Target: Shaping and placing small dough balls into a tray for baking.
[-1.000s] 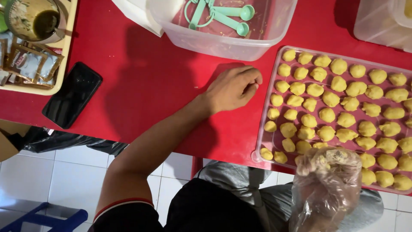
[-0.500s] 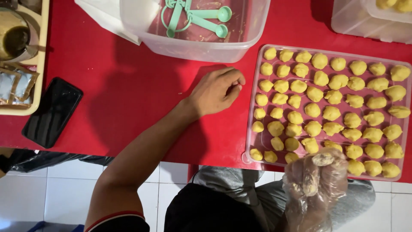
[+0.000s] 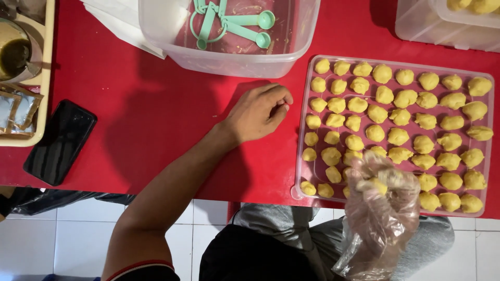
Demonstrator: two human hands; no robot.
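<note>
Dozens of small, lumpy yellow dough balls [image 3: 398,136] are sitting in loose rows on a clear rectangular plastic tray [image 3: 307,192] on the red bench [image 3: 156,114]. The right hand [image 3: 383,208], wrapped in a thin crinkled clear plastic glove, is hovering over the tray's near edge with its grip closing around one yellow dough piece [image 3: 379,184], held at the fingertips. The bare left hand [image 3: 258,112] is resting on the bench just beside the tray, fingers loosely curled with thumb meeting fingertips; whether anything is pinched there I cannot tell. Judging by their soft, uneven surfaces, the balls are looking light, pliable and easily dented, probably a little sticky, so a gentle fingertip pinch around the sides is seeming best. A clear plastic tub holding mint-green measuring spoons [image 3: 234,23] is standing beyond the left hand.
</note>
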